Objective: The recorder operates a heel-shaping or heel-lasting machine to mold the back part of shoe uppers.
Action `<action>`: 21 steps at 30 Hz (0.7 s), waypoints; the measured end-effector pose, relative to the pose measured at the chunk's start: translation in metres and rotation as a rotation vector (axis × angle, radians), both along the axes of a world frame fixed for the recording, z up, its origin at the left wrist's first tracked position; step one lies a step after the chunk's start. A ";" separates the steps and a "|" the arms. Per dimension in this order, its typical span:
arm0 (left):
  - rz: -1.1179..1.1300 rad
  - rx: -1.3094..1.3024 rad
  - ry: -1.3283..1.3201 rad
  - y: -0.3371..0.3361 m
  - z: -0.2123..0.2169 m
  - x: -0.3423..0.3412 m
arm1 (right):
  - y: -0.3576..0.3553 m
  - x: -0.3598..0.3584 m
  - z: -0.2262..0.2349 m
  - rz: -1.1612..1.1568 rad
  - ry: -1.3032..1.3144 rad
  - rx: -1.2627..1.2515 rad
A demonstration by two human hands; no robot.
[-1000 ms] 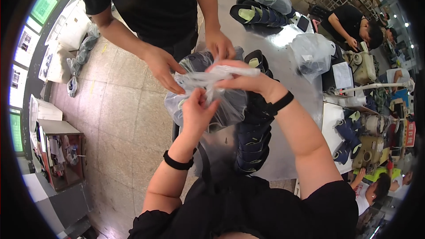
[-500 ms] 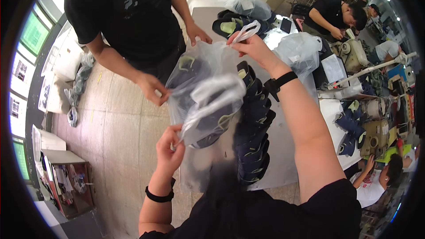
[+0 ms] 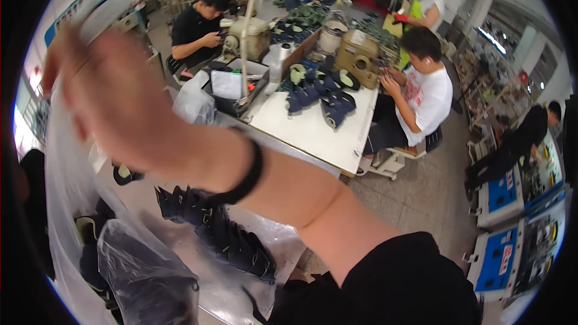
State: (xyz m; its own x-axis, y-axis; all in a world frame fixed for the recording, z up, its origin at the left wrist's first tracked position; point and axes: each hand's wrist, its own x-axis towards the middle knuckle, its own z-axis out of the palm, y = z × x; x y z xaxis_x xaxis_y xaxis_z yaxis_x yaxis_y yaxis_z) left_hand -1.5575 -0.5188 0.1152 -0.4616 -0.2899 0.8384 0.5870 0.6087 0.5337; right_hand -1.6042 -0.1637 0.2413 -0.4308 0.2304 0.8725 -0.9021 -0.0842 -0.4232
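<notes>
Up at left, right hand (image 3: 114, 105) closed, gripping clear plastic bag (image 3: 72, 204)

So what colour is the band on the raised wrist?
Black: a plain dark wristband around the wrist of the raised right hand, clearest in the head view.

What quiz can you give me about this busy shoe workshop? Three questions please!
1. True or false: the raised right hand has a black wristband on its wrist.
2. What lies on the table under that arm? A) dark shoe uppers B) apples C) books
3. Fill in: the clear plastic bag that the hand lifts hangs on the picture's ____ side.

Key: 1 true; 2 A; 3 left.
</notes>
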 end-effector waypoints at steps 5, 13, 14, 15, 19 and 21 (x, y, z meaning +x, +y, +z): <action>-0.446 0.076 -0.096 0.080 0.008 0.071 | 0.066 0.285 0.008 -0.565 0.155 -0.047; -1.238 0.215 -0.164 0.162 0.035 0.262 | -0.067 0.692 -0.016 -1.175 0.524 0.025; -1.336 0.258 -0.335 0.195 0.031 0.294 | -0.085 0.724 -0.024 -1.227 0.544 -0.002; -1.618 0.411 -0.536 0.239 0.022 0.331 | -0.098 0.753 -0.032 -1.170 0.612 0.107; -2.485 0.258 -0.678 0.344 -0.006 0.510 | -0.184 0.861 -0.051 -1.723 0.428 -0.315; -2.625 -0.049 -1.036 0.383 -0.030 0.610 | -0.212 0.913 -0.060 -2.006 0.211 -0.286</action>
State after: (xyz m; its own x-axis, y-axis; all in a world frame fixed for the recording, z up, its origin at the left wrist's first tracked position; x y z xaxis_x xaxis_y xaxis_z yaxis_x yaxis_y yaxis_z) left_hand -0.9477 -0.1358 0.0855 0.2798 0.8904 0.3590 -0.4167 -0.2242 0.8810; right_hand -0.6912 -0.3752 0.1810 0.6347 0.2688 0.7245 0.1834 0.8584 -0.4791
